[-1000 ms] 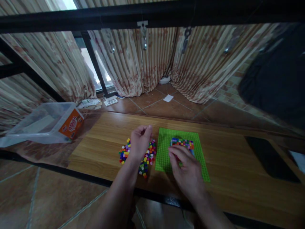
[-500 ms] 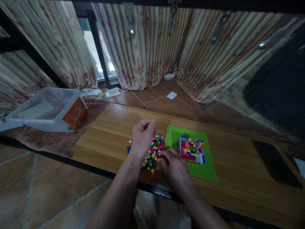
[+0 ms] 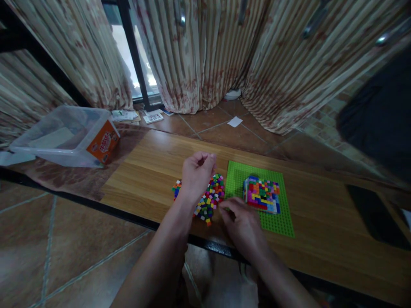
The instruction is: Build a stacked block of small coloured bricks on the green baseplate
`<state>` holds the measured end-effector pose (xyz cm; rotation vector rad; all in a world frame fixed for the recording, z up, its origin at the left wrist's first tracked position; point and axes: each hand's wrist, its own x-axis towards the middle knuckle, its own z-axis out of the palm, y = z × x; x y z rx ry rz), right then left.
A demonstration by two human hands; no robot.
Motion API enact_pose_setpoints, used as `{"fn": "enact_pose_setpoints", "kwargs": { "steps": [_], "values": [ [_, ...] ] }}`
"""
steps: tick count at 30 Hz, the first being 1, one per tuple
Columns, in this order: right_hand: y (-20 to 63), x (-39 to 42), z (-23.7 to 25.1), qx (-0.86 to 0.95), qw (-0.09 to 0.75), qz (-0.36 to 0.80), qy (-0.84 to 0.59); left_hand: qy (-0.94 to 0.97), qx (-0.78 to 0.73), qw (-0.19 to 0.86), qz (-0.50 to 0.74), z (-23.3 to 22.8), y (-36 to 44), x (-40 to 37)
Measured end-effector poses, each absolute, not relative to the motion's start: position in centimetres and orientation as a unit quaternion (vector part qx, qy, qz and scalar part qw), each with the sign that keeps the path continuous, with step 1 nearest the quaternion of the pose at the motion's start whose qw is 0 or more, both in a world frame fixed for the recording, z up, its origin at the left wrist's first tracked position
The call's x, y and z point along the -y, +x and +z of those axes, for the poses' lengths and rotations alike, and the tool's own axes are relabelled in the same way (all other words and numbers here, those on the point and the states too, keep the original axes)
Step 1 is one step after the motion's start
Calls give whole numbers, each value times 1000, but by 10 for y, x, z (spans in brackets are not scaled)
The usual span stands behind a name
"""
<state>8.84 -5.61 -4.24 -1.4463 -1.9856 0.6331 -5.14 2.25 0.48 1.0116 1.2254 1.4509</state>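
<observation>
A heap of tiny multicoloured building bricks (image 3: 208, 201) lies on the wooden bench top. Above its far side, my left hand (image 3: 196, 177) is closed with thumb and forefinger pinched together; anything between them is too small to make out. My right hand (image 3: 242, 224) is at the heap's right edge, thumb and index finger curled into a pinch, its contents not clear. Just beyond it, a green studded baseplate (image 3: 234, 175) carries a low block built of colourful bricks (image 3: 262, 194). Part of the heap is hidden behind my left wrist.
On the far left stands a clear plastic tub (image 3: 61, 145) with an orange label. A dark flat panel (image 3: 377, 214) lies on the bench at right. Booklets (image 3: 153, 117) and a white paper (image 3: 235, 122) are on the tiled floor before striped curtains (image 3: 199, 60).
The view has tipped downward slightly, so everything appears higher. My right fingertips have drawn back a little from the heap's edge. My left hand keeps its pinch above the heap.
</observation>
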Motion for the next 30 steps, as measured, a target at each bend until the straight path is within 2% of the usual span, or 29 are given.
{"fn": "enact_pose_setpoints", "kwargs": {
  "steps": [4,7,14,19,24,30],
  "values": [
    [84,68,-38,747,234,296,-547,422,-499,473,590,3,-50,-23],
    [76,77,-40,771,180,256,-554,421,-500,474,590,1,-49,-24],
    [67,82,-56,794,179,168,-556,428,-511,468,581,3,-48,-23],
    [76,73,-54,776,244,189,-551,452,-512,484,547,2,-50,-22],
    [90,62,-37,721,351,211,-560,527,-492,544,429,-4,-47,-19],
    [107,55,-22,665,430,213,-573,558,-449,607,344,-6,-39,-15]
  ]
}}
